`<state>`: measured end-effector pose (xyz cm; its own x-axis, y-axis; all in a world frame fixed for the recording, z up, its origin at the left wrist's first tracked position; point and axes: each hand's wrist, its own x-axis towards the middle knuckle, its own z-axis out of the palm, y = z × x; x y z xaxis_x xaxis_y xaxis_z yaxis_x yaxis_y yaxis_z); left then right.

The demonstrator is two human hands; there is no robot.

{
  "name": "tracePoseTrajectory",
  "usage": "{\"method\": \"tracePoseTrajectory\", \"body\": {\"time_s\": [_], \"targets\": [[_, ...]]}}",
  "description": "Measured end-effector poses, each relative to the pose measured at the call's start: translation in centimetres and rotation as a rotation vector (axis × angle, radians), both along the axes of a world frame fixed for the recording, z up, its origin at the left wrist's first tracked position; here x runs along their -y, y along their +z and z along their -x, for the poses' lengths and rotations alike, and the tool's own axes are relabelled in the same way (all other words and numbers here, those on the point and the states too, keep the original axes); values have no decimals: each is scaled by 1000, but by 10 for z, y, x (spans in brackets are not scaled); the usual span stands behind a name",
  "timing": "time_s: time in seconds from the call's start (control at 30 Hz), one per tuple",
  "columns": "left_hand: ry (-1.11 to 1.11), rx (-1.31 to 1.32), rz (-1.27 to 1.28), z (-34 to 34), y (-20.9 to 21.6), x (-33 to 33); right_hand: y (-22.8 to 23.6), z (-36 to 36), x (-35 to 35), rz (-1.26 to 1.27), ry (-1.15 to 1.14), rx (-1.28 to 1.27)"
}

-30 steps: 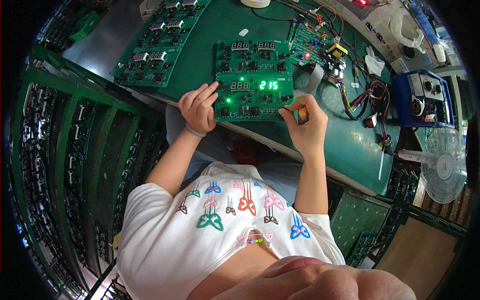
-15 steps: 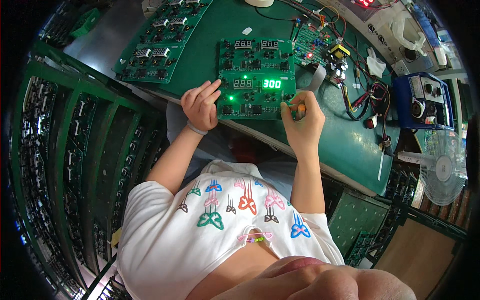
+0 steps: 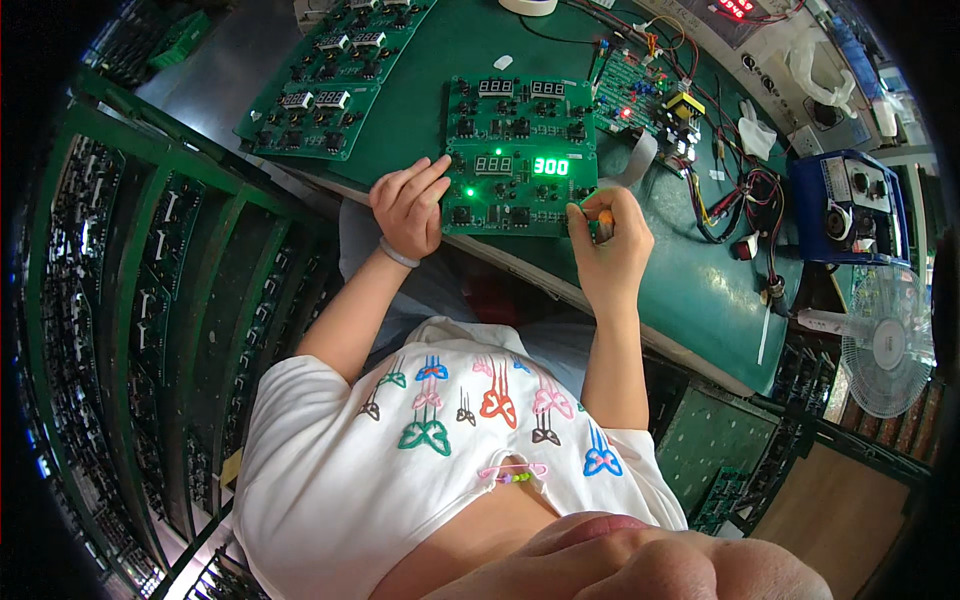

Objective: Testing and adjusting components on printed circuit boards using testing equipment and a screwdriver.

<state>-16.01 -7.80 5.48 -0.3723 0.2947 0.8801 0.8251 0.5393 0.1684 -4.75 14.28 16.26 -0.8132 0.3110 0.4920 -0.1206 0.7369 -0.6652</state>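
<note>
A green circuit board panel lies near the front edge of the bench, made of two like sections. Green digits glow on a display of the nearer section, beside an unlit display and small green lights. My left hand is closed at the panel's left edge, fingertips on its border and thumb mostly hidden. At the lower right corner my right hand is pinched, thumb touching the board's edge. A small orange object shows within its curled fingers; its kind is unclear. A grey ribbon cable runs behind that hand.
More board panels lie at the back left. A wired circuit board with a red light and tangled cables occupy the right side, near a blue device and a fan. Board-filled racks stand left.
The whole view has shifted slightly. Both hands keep nearly the same pose at the panel's edges, and the green digits stay lit.
</note>
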Motion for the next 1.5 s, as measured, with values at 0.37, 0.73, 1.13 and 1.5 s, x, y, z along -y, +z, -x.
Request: {"method": "tracePoseTrajectory", "body": {"time_s": [0.37, 0.73, 1.13, 1.5], "targets": [[-34, 62, 85, -6, 9, 6, 3, -2, -1, 26, 17, 7], [7, 237, 130, -15, 36, 2, -11, 1, -24, 176, -133, 140], [-11, 322, 246, -27, 55, 4, 1, 16, -29, 215, -133, 373], [41, 367, 569, -40, 76, 1, 0, 14, 13, -336, -348, 382]]}}
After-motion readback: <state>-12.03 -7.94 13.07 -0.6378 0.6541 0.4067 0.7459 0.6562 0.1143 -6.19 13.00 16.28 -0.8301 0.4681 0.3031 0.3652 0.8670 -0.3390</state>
